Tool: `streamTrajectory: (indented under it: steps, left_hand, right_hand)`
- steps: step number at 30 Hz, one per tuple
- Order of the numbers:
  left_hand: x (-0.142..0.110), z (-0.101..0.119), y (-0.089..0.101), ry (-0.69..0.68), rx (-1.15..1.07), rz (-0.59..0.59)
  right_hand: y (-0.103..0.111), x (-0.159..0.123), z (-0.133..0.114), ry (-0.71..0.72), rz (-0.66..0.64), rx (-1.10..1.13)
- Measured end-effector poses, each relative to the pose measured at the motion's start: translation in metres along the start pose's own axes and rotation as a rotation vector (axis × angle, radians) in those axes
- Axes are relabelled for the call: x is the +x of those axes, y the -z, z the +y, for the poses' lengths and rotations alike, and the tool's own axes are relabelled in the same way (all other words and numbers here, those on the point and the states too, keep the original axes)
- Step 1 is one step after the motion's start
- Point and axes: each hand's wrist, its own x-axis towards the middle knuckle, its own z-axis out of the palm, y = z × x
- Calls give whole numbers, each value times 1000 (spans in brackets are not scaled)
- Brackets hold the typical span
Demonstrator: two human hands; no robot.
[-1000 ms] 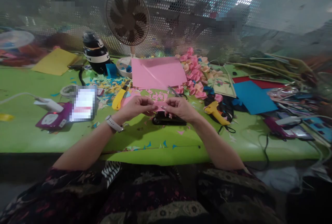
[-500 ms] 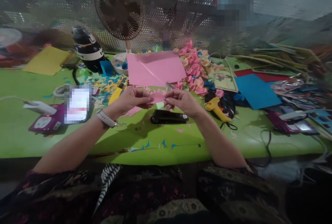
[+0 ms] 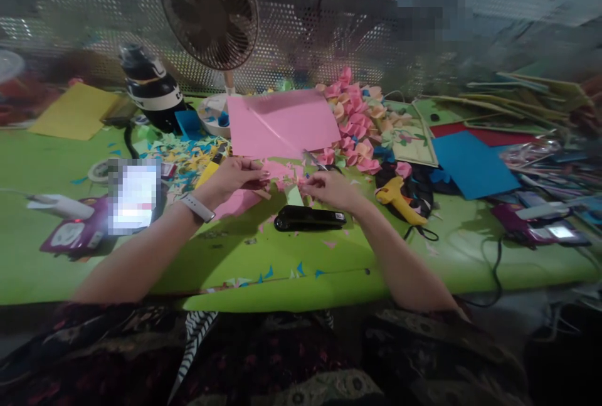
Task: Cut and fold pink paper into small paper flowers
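Observation:
My left hand (image 3: 239, 177), with a pale watch on its wrist, hovers over pink paper scraps (image 3: 282, 171). Its thumb and fingers are pressed together; whatever they pinch is too small to make out. Opposite it, my right hand (image 3: 329, 189) has its fingertips closed at the right edge of the scraps, beside a pale green paper piece (image 3: 294, 196). I cannot make out what they hold. Scissors (image 3: 314, 160) lie just beyond that hand. Nearer to me is a black stapler (image 3: 310, 218). Pink paper (image 3: 242, 201) lies under the left hand.
A large pink sheet (image 3: 282, 122) lies behind the hands, beside heaped pink paper flowers (image 3: 356, 123). A yellow glue gun (image 3: 399, 197) is at right, near blue paper (image 3: 475, 164). At left are a phone (image 3: 135, 197), a black bottle (image 3: 153, 89) and a fan (image 3: 209, 14).
My hands have moved apart, and the pink piece that was stretched between them no longer shows there. The whole view has shifted slightly.

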Motion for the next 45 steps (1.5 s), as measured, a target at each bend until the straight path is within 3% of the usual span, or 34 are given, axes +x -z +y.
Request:
streamTrajectory:
  steps: [3,8,11,15,20,23,33,39,45]
  left_hand:
    - [5,-3,-1,-1,-34,1]
    - [8,-6,1,-2,-58,-35]
    - [7,-7,4,-12,-65,-64]
    - [4,-8,6,42,-37,-118]
    - [-12,-9,4,140,8,-75]
    - [-23,-12,2,218,90,-106]
    - [-34,-36,-9,137,168,-321]
    - [-35,-40,-12,88,223,-330]
    - [-32,-46,-16,91,213,-336]
  right_hand:
    - [-5,6,-2,-12,-88,-27]
    - [-4,12,0,-14,-174,214]
    - [3,14,3,-77,-46,288]
    - [7,19,14,-109,175,210]
    - [6,22,29,-55,309,80]
    - [7,17,31,22,324,99]
    - [-1,5,2,115,205,209]
    - [-10,-1,-16,184,91,159]
    - [-24,7,-29,229,184,102]
